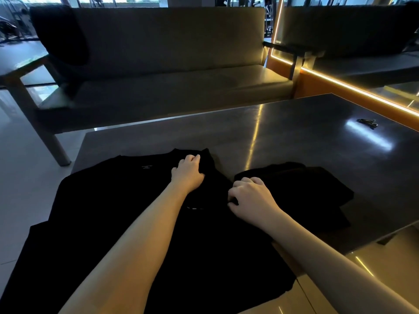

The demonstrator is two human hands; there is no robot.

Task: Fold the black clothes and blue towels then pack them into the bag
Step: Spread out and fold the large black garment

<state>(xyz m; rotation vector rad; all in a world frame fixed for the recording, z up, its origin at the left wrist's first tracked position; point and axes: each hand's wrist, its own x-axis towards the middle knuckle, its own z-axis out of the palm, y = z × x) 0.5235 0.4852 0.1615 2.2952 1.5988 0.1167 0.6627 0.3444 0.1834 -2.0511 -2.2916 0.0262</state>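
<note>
Left hand [188,172], right hand [251,200] gripping black shirt [108,211]

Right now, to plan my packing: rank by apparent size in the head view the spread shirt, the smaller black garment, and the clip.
1. Spread shirt, largest, though nearest the camera.
2. Smaller black garment to its right.
3. Clip, far back on the table, so it looks smaller still.

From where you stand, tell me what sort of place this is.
Probably a lounge or waiting area, perhaps in a gym: a long cushioned sofa, a low glossy dark table, and a glowing light strip along the wall. Blurred shapes behind might be exercise machines.
</note>
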